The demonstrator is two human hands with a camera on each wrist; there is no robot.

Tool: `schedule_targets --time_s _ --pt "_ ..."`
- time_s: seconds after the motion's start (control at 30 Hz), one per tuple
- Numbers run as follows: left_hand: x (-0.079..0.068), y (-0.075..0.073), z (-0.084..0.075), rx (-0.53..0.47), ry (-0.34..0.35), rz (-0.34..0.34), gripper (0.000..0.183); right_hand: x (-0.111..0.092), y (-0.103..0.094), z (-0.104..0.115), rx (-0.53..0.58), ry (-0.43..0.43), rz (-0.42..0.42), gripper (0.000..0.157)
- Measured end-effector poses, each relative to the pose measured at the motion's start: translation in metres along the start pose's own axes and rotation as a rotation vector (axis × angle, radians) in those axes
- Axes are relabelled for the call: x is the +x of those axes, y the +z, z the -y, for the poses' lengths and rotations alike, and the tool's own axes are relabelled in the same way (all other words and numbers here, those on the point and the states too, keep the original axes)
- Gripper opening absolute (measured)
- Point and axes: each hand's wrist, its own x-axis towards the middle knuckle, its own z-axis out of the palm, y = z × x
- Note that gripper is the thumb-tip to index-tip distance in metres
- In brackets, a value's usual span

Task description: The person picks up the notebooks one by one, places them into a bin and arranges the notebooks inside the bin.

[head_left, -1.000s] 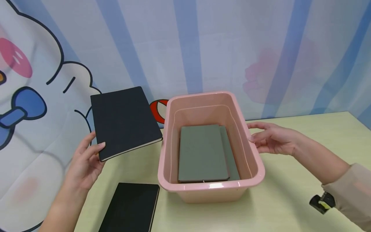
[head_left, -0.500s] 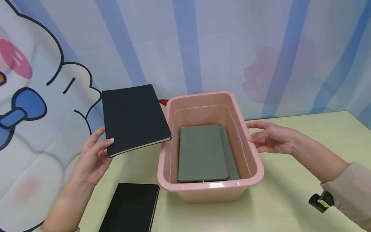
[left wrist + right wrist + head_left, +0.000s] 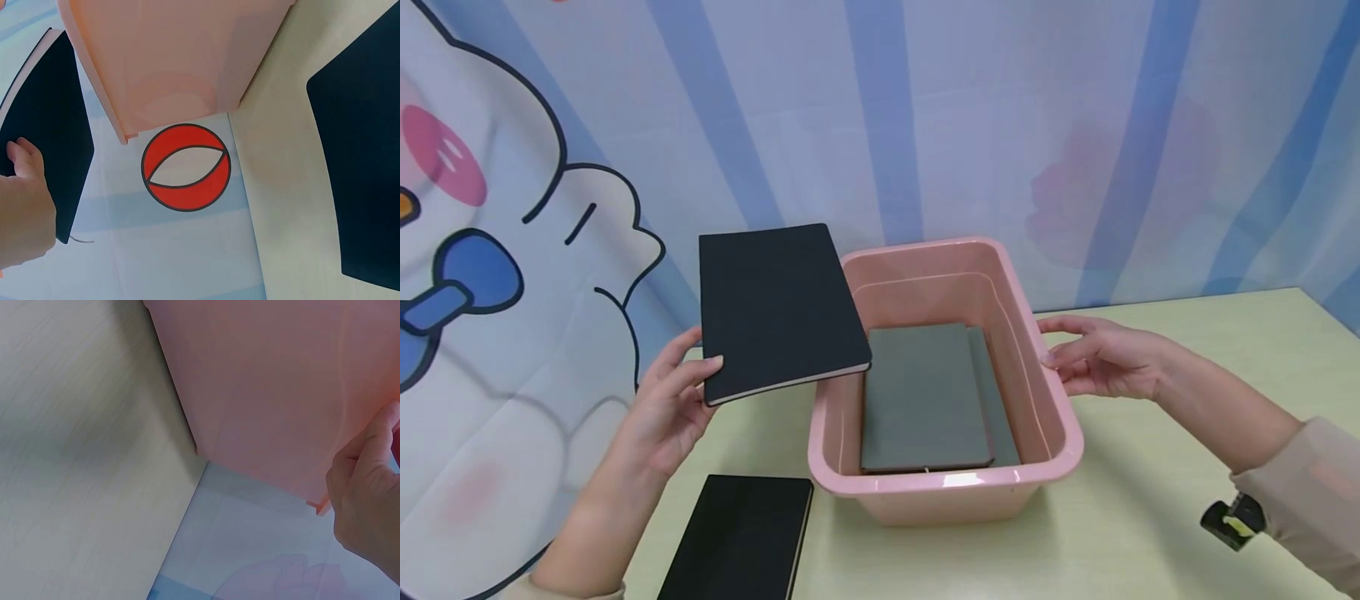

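Note:
My left hand [image 3: 673, 408] pinches a black hardcover notebook [image 3: 778, 308] at its lower left corner, thumb on the upper cover. The notebook is in the air, tilted, its right corner over the left rim of a pink plastic bin [image 3: 951, 508]. In the left wrist view a thin ribbon hangs from this notebook [image 3: 59, 137]. My right hand [image 3: 1105, 358] holds the bin's right rim, its fingers along the outer side in the right wrist view. Inside the bin lie two grey-green notebooks [image 3: 925, 400], one partly covering the other.
A second black notebook [image 3: 741, 533] lies on the pale wooden table [image 3: 1150, 517], left of the bin and partly cut off by the frame. Behind the table hangs a blue-striped cartoon curtain [image 3: 962, 125].
My left hand has moved the black notebook to the right, from beside the bin to over its left rim. The right hand and the bin have stayed nearly still.

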Motion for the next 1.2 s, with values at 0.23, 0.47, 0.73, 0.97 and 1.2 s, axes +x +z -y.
schedule_targets --time_s 0.23,0.47,0.73,0.97,1.2 --pt "0.000 0.011 0.002 0.051 -0.026 -0.019 0.054 0.000 -0.002 0.000 0.003 -0.002 0.013 0.063" --pt "0.001 0.019 0.004 0.102 -0.065 -0.055 0.066 0.001 -0.001 0.000 0.009 -0.003 0.029 0.060" --pt "0.001 0.028 0.009 0.040 -0.050 0.017 0.058 0.000 0.002 0.001 -0.001 0.004 -0.006 0.069" --pt "0.003 0.037 0.015 0.058 -0.058 0.026 0.054 0.001 0.000 0.001 0.004 0.000 0.007 0.067" --pt "0.006 0.043 0.023 0.070 -0.077 0.012 0.051 0.001 -0.002 0.000 -0.005 0.002 0.016 0.072"
